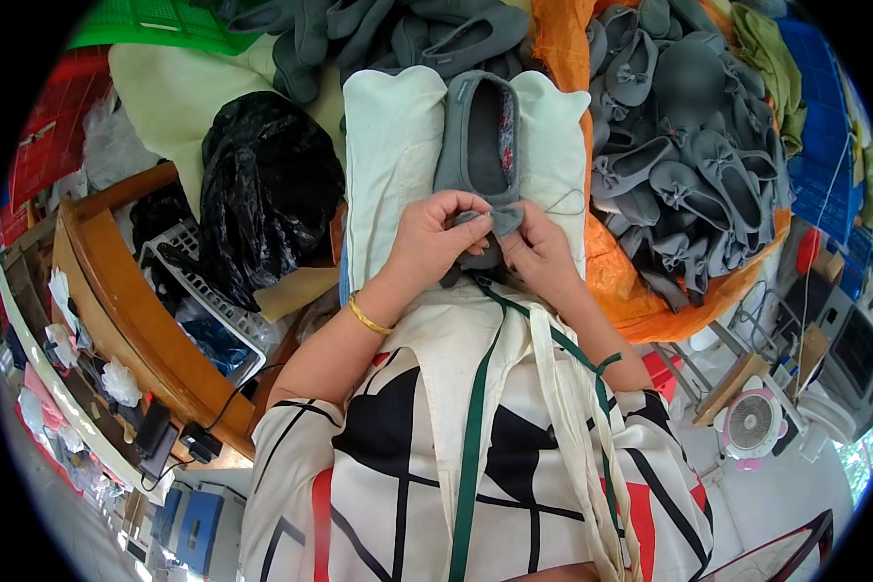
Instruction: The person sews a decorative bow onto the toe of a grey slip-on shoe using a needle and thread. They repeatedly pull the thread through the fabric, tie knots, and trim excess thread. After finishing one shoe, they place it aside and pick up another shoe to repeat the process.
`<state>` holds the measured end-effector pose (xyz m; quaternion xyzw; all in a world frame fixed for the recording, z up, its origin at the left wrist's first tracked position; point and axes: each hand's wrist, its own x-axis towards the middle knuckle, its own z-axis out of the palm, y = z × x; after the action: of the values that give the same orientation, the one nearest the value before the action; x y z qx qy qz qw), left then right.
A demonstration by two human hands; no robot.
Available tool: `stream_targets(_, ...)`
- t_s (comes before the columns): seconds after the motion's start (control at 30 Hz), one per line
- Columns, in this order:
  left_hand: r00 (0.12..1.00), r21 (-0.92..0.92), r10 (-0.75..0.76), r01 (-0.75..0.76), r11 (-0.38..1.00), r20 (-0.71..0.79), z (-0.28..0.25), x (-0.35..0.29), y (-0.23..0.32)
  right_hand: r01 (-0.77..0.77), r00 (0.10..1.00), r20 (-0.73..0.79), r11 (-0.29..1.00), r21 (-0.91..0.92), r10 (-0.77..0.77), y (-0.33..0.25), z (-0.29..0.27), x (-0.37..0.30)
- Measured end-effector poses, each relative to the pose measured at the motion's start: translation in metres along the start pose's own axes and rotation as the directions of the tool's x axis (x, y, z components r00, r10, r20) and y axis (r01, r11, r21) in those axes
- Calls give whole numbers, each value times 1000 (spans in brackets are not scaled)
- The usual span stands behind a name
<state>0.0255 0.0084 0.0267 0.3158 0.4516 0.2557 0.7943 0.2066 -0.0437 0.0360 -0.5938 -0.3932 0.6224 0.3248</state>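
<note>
A grey slip-on shoe (451,155) with a patterned inner lining lies across my lap, its heel pointing away from me. At its toe end sits a small grey fabric bow (505,222). My left hand (435,238) is closed on the bow's left side, thumb and forefinger pinched together. On the right side, my right hand (541,254) pinches the bow's other end. A thin dark thread (574,212) loops out beside my right hand. Whether a needle is between my fingers cannot be made out. The shoe's toe is mostly hidden by my hands.
Pale cloth (393,145) covers my legs. To the right, an orange sack (635,315) holds many grey shoes with bows (694,184). More grey shoes (470,39) are heaped ahead. A black plastic bag (272,184), a white crate (213,281) and a wooden drawer unit (150,330) stand left.
</note>
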Motion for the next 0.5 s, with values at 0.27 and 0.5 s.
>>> stream_targets(0.27,1000,-87,0,1,996,8,2,-5,-1,167,985,39,986,9,-167,12,-6,-3)
stream_targets(0.5,1000,-84,11,-11,996,-3,3,-7,-3,148,987,58,989,26,-149,11,-8,-3)
